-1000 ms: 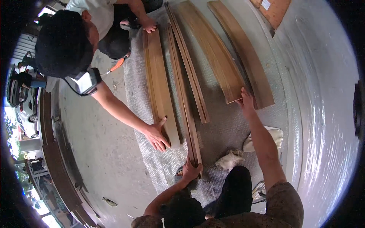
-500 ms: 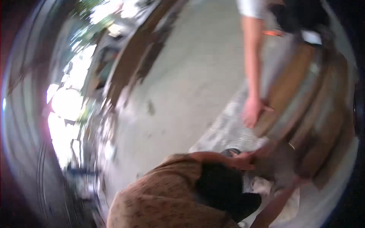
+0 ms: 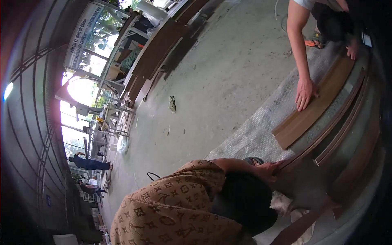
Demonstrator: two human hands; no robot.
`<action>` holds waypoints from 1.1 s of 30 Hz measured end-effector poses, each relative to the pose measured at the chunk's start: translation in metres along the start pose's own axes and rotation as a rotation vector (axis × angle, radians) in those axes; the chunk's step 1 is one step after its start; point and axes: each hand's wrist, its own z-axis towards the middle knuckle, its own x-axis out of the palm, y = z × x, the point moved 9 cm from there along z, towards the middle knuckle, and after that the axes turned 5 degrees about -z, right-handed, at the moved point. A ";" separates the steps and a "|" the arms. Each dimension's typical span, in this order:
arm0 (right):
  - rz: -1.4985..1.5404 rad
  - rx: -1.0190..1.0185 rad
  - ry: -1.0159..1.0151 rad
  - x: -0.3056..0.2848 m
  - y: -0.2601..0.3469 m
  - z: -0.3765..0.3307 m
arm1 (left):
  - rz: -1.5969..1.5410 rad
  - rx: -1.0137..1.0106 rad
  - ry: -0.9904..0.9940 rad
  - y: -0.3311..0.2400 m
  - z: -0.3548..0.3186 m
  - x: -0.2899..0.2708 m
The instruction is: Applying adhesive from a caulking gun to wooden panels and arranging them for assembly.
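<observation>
Neither of my hands is in view. A co-worker in a patterned brown shirt (image 3: 171, 200) bends forward at the lower middle. That person's hand (image 3: 269, 169) is at the near end of a narrow brown board (image 3: 318, 143). A dark forearm (image 3: 302, 224) beyond the co-worker's head reaches toward another brown board (image 3: 359, 159); it appears to be the same person's. At the upper right, a second person rests a hand (image 3: 304, 92) with fingers spread on a wide brown plank (image 3: 314, 108), and their other hand (image 3: 352, 51) touches its far end. The plank lies on bubble wrap (image 3: 249, 134).
Long brown boards (image 3: 159, 49) lie along a workbench at the upper left. A small scrap (image 3: 172, 104) lies on the concrete floor (image 3: 204, 85). Further people (image 3: 92, 163) stand at the left by bright windows. Pale crumpled material (image 3: 281, 202) lies beside the bent co-worker.
The view has gone from blurred to sharp. The second person's hand has shifted up and right in the picture, away from the plank's near end. The bent co-worker keeps nearly the same place.
</observation>
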 end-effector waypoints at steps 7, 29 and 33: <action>0.571 -0.012 0.214 -0.134 0.147 0.308 | 0.163 -0.197 -0.022 0.029 -0.002 -0.018; -0.255 -1.794 0.434 -0.276 0.074 0.165 | 0.346 0.020 -0.197 0.037 0.016 -0.009; -0.315 -1.389 0.710 -0.236 0.055 0.200 | 0.276 0.120 -0.170 0.041 0.024 -0.006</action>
